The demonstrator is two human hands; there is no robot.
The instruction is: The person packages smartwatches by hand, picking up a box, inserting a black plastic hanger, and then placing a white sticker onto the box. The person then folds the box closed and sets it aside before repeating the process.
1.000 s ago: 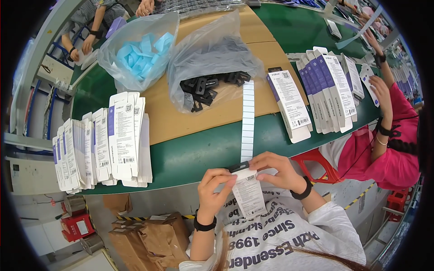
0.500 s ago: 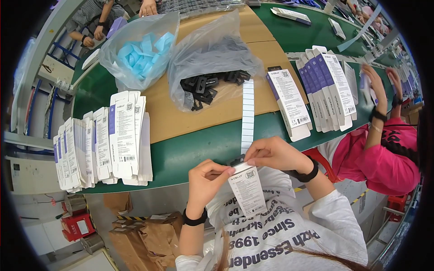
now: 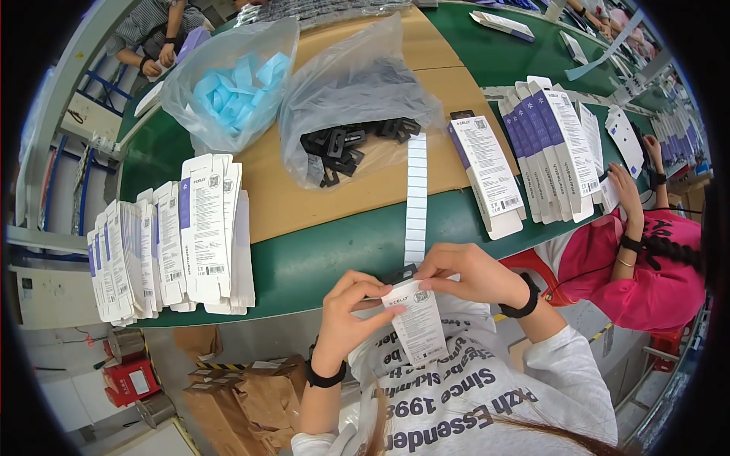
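A flat white carton (image 3: 420, 332) with fine dark print hangs upright in front of my shirt. My left hand (image 3: 350, 310) is closed on its upper left edge, the thumb lying across the printed face. At the upper right corner, my right hand (image 3: 470, 275) pinches the same carton between thumb and fingers. A black plastic hanger tab (image 3: 401, 274) sticks up from the carton's top edge between my hands. Just beyond it, a strip of pale blue-white labels (image 3: 416, 205) runs across the green table (image 3: 304, 275) toward an open plastic bag (image 3: 350, 91) with loose black hanger tabs (image 3: 338, 148) at its mouth.
Flat cartons (image 3: 207, 235) stand stacked at the left. At the right are a carton with a black tab (image 3: 490, 171) and a row of purple-sided cartons (image 3: 555, 144). A second bag holds light blue pieces (image 3: 239, 87). A co-worker in pink (image 3: 631, 266) sits at the right.
My left hand has shifted slightly right, its thumb further over the carton's face. My right hand has lowered a little at the top corner. The co-worker's hands at right have come down onto cartons.
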